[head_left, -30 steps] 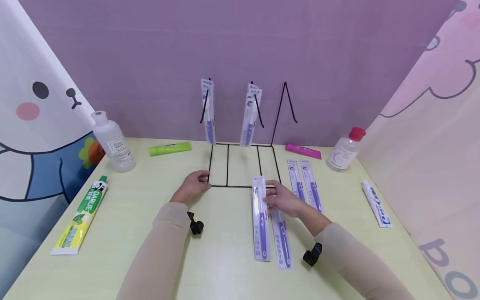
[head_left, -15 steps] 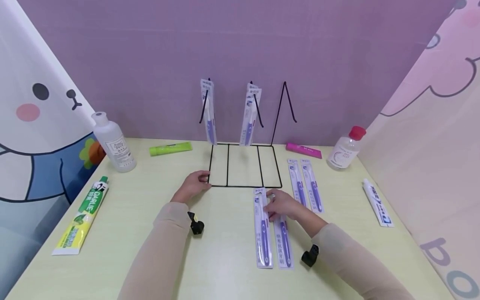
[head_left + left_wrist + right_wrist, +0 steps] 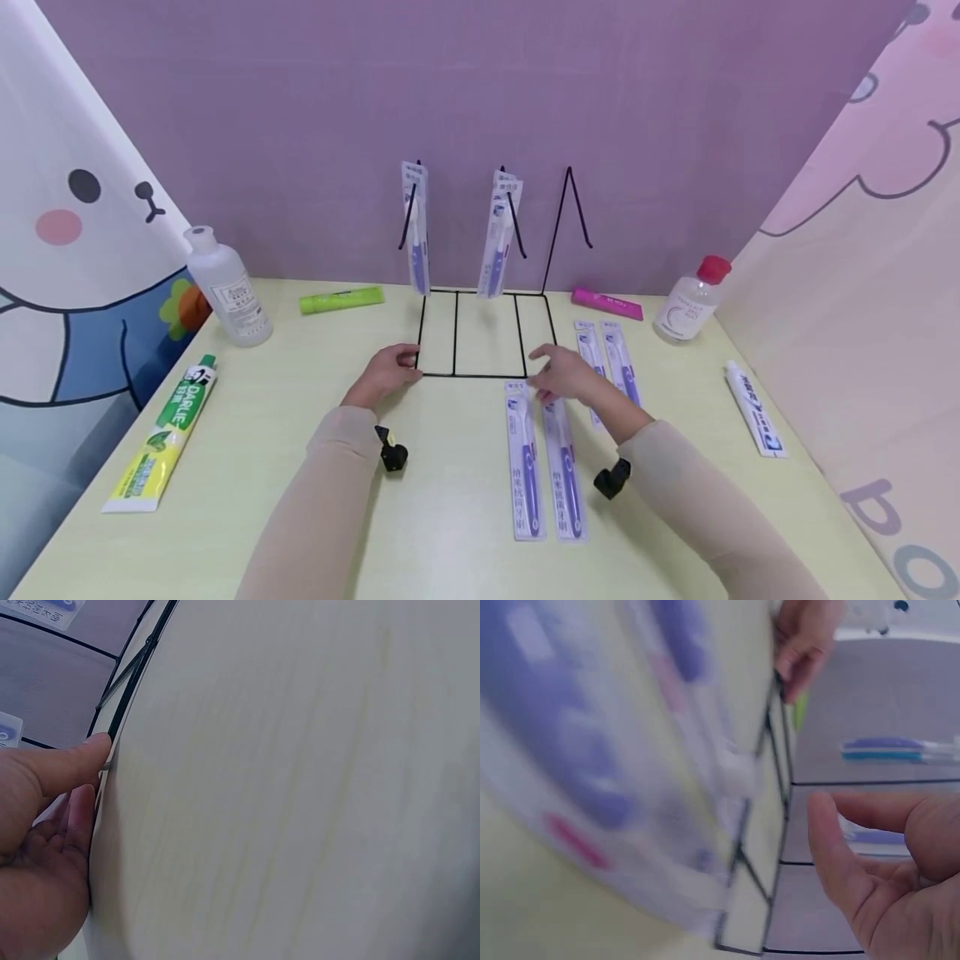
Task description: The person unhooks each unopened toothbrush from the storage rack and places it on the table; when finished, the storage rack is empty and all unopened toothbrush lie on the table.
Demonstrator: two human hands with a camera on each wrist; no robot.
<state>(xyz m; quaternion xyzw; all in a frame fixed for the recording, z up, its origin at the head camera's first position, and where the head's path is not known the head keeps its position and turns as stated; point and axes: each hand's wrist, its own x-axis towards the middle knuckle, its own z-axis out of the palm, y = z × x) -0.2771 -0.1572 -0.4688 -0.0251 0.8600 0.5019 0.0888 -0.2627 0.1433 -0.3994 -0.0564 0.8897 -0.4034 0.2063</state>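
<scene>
A black wire rack stands at the back. My left hand holds its front left corner; in the left wrist view, thumb and fingers meet at the dark wire. In front of the rack lie two packaged toothbrushes, a left one and a right one, side by side with purple handles. Over their top ends hovers my right hand, thumb and fingers apart and nothing between them in the right wrist view. Packaged toothbrushes hang on the left hook and the middle hook.
Two more packaged toothbrushes lie right of the rack, partly behind my right arm. Around them are a pink tube, a red-capped bottle and a white tube. Leftward are a green tube, white bottle and Darlie toothpaste.
My right hand lowered the left toothbrush pack onto the table beside the other one, let go of it, and moved up toward the rack. My left hand stayed at the rack corner.
</scene>
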